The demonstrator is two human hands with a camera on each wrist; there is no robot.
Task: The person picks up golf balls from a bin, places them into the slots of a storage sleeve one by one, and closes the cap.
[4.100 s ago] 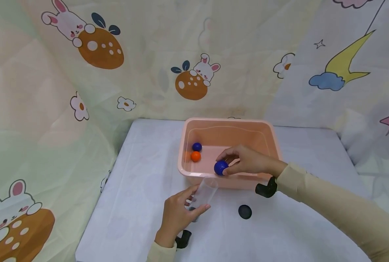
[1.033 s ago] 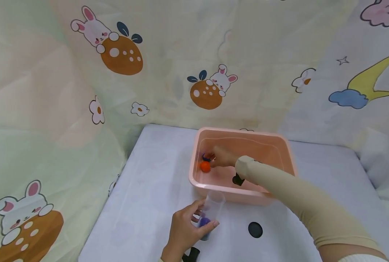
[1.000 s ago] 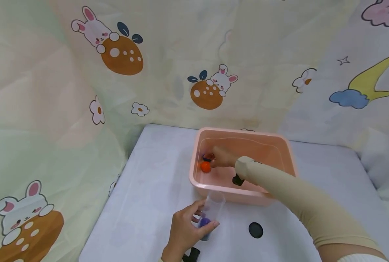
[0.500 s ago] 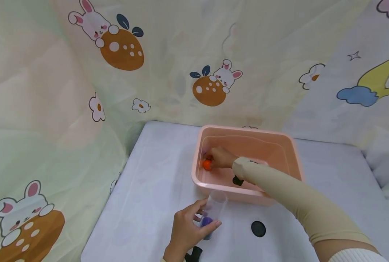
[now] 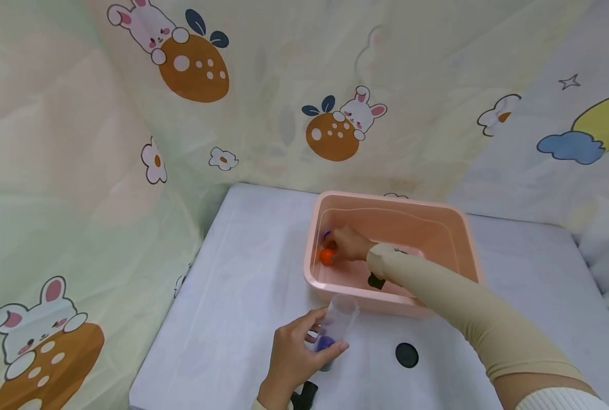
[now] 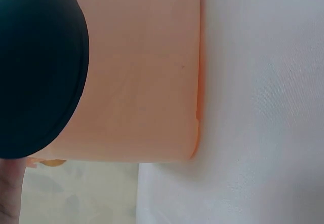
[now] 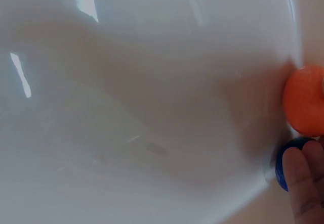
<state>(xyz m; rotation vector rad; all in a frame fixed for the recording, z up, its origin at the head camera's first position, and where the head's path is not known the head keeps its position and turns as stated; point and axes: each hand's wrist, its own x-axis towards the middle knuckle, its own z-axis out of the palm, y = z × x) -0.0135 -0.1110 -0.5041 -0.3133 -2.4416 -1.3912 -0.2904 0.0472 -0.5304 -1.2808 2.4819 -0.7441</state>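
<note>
My left hand point(image 5: 295, 352) holds a clear plastic tube point(image 5: 341, 314), tilted, in front of a pink basin point(image 5: 371, 296). A blue ball point(image 5: 326, 343) lies low inside the tube. The tube's dark round base point(image 6: 38, 72) fills the left of the left wrist view. Inside the basin, my right hand point(image 5: 351, 244) is at the left wall, thumb and fingers about an orange ball point(image 5: 327, 256). Another blue ball point(image 7: 284, 171) sits beside it, partly covered by fingers point(image 7: 299, 183). Much of the right hand's grip is out of the right wrist view.
A flat black disc point(image 5: 407, 355) lies on the white-covered table point(image 5: 263, 245), right of the tube. A printed cloth point(image 5: 263, 74) hangs behind and to the left. Black wrist mounts point(image 5: 308, 393) sit under both wrists.
A blue ball has gone from my right hand into the tube. My right hand has reached to the basin's left side and shifted from the other blue ball toward the orange ball.
</note>
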